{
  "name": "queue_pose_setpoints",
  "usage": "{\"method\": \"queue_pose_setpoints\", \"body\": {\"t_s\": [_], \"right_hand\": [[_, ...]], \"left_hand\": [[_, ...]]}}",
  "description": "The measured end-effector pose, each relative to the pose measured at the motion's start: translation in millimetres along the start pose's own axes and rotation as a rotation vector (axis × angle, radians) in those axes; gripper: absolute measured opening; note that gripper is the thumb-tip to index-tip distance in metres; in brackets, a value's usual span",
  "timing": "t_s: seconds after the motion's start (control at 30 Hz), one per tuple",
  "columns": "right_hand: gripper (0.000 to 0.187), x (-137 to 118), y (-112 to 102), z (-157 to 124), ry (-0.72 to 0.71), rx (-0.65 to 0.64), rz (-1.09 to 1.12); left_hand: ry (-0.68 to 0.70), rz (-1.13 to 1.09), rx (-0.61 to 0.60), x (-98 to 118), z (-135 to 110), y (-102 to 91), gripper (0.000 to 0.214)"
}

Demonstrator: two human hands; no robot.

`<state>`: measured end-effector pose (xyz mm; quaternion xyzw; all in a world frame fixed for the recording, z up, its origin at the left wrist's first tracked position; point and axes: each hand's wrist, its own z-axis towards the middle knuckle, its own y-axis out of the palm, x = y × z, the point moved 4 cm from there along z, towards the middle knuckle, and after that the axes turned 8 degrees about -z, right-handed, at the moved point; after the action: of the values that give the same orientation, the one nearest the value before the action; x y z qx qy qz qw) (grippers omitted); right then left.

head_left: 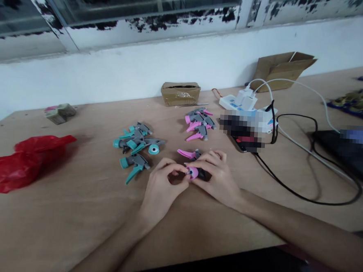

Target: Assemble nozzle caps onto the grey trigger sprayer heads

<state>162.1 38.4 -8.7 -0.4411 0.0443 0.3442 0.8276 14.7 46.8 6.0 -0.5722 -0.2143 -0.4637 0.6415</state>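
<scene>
In my right hand (pixel 218 177) is a trigger spray head (pixel 193 172) with a pink collar and a dark body, its collar facing left. The fingers wrap over much of it. My left hand (pixel 166 184) is closed in a pinch, thumb and forefinger tips at the collar's mouth. Whether they hold a small part there I cannot make out. Just beyond my fingers lies another spray head with a pink trigger (pixel 186 154). Farther back is a group of pink-and-grey spray heads (pixel 200 123). Several teal-and-grey spray heads (pixel 138 143) lie to the left.
A red plastic bag (pixel 29 163) lies at the left, near a small greenish block (pixel 60 113). Along the wall stand a small cardboard box (pixel 180 95), a power strip (pixel 229 102) and an open carton (pixel 280 72). A phone (pixel 242 142) and looping black cable (pixel 288 194) lie right.
</scene>
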Motion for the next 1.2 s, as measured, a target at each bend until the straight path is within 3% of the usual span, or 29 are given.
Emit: {"method": "queue_pose_setpoints", "body": {"t_s": [0.17,0.37,0.67,0.83,1.0,1.2], "right_hand": [[0.016,1.7,0.7,-0.7,0.010,-0.014,-0.012],[0.014,-0.4,1.3,-1.2,0.001,-0.017,-0.028],[0.018,-0.5,-3.4,2.5,-0.017,-0.013,-0.061],[0.022,6.8,-12.6,9.6,-0.034,-0.009,-0.156],[0.028,28.2,-28.2,31.3,0.009,0.042,-0.423],[0.031,67.0,-35.4,89.2,0.065,0.034,-0.610]], "left_hand": [[-0.037,-0.018,0.000,-1.1,-1.5,2.2,0.008],[0.027,-0.025,0.018,-1.4,-4.0,5.2,0.008],[-0.035,-0.223,-0.052,-10.7,-1.5,8.5,0.011],[-0.006,-0.227,0.041,-10.7,-3.3,1.8,0.020],[0.102,-0.106,0.097,-4.6,-5.9,-2.4,0.017],[0.134,-0.020,-0.056,-3.5,-10.6,11.4,0.012]]}}
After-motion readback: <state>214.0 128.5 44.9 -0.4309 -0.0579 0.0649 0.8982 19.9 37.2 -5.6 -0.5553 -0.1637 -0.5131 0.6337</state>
